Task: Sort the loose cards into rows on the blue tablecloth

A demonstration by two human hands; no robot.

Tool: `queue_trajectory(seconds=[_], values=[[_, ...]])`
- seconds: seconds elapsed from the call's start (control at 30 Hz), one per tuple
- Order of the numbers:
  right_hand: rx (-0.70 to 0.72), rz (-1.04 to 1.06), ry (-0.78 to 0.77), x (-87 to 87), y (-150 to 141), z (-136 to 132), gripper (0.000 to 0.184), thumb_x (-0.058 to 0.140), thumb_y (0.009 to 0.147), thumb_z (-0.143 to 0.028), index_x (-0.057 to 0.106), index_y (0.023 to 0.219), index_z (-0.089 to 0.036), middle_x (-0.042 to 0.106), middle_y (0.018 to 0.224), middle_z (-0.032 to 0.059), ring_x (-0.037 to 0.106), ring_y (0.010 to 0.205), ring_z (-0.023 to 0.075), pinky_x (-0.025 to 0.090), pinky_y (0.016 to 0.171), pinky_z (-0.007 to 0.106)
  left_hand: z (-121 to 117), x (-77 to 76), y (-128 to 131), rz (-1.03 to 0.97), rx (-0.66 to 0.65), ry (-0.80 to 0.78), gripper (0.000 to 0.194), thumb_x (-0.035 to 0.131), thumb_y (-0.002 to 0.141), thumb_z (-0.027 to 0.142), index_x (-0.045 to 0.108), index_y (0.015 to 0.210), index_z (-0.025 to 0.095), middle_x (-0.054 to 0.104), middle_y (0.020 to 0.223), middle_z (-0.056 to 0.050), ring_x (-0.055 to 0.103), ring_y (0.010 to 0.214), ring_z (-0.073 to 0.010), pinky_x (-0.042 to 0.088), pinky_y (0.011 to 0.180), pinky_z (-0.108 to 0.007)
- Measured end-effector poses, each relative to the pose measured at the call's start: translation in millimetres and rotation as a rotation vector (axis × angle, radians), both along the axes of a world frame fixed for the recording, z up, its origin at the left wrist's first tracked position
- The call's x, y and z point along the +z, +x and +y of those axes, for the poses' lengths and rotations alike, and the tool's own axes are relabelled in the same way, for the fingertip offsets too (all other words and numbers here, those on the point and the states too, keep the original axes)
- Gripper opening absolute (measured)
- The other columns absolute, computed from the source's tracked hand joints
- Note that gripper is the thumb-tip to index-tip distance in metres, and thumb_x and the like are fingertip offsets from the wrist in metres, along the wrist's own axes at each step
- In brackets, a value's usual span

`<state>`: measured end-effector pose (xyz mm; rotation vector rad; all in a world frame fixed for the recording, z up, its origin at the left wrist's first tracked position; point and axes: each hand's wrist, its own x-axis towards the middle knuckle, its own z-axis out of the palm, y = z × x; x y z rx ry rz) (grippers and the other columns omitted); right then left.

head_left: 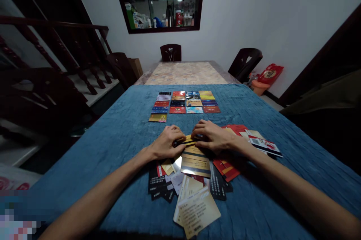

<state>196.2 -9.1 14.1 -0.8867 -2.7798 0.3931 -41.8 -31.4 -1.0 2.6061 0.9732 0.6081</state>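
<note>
My left hand [170,141] and my right hand [210,136] meet over a pile of plastic cards, fingers curled, on either side of a gold card with a dark stripe [190,142]. Both appear to grip its edges; the fingertips are partly hidden. Just below, more gold striped cards [196,166] overlap. Black cards [160,185], red cards [229,166] and cream printed cards [199,210] fan out around them. Past my hands, several colourful cards lie in neat overlapping rows, among them a gold card [158,118] at the near left.
A blue cloth [113,138] covers the near table; its bare patterned top [186,73] shows beyond. Dark wooden chairs [245,63] stand around it. Under my right forearm, red and white cards [265,144] spread rightward. A glass-shelved cabinet [163,29] is set into the wall.
</note>
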Motion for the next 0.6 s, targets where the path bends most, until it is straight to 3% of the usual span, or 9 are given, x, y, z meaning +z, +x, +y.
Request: queue_trajectory(seconds=[0.33, 0.6], values=[[-0.065, 0.112, 0.103, -8.5, 0.2, 8.9, 0.025, 0.048, 0.096, -0.027, 0.07, 0.104, -0.017, 0.07, 0.094, 0.011, 0.055, 0.091, 0.0226, 0.041, 0.08, 0.035, 10.8, -3.3, -7.0, -0.221, 0.067, 0.057, 0.022, 0.052, 0.092, 0.021, 0.073, 0.089, 0.017, 0.072, 0.087, -0.006, 0.062, 0.089, -0.0191, 0.05, 0.083, -0.035], [-0.222, 0.105, 0.137, -16.1, -6.9, 8.8, 0.031, 0.046, 0.094, -0.016, 0.063, 0.12, -0.018, 0.067, 0.099, 0.0104, 0.057, 0.094, 0.0221, 0.042, 0.082, 0.033, 19.2, -11.2, -12.6, -0.206, 0.11, 0.064, 0.025, 0.051, 0.09, 0.014, 0.071, 0.104, 0.015, 0.071, 0.095, -0.009, 0.062, 0.091, -0.0195, 0.051, 0.085, -0.035]])
